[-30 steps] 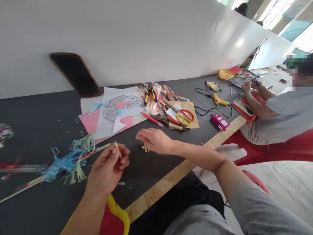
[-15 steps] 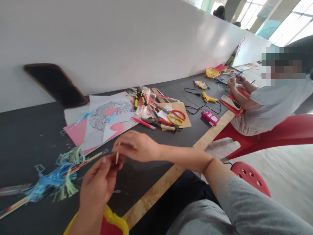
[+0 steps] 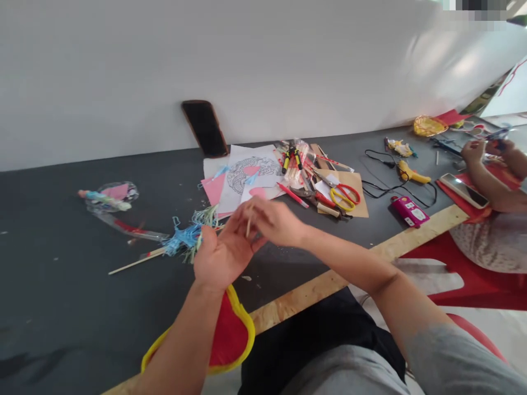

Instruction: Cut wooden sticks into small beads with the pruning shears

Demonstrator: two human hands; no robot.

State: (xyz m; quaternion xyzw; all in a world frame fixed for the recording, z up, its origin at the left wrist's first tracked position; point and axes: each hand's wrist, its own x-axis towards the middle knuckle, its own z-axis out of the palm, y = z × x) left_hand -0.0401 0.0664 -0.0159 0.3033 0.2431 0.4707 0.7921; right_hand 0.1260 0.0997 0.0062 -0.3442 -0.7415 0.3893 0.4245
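Note:
My right hand [image 3: 278,219] is closed in a pinch on a short thin wooden stick [image 3: 249,219] over the dark table [image 3: 82,307]. Just below and left of it, my left hand [image 3: 224,255] is turned palm up, with the thumb apart from the fingers; its fingertips lie partly behind the right hand. Beside the left hand lies a blue and green thread bundle [image 3: 183,240] on wooden sticks. Behind both hands are papers with a line drawing [image 3: 234,181]. A red cushion with yellow edging [image 3: 230,334] shows under my left forearm.
Scissors [image 3: 348,196], pliers [image 3: 292,159], a pink pen [image 3: 293,195] and a purple box [image 3: 409,211] lie right of the papers. Farther right are a yellow glue gun [image 3: 413,173] with a black cord and a person's hands [image 3: 473,151]. A phone [image 3: 205,129] leans on the partition.
The view has swung left, so the table items appear farther right and a plastic-wrapped item shows at left. My left palm is turned up and more open; the right hand still pinches the stick.

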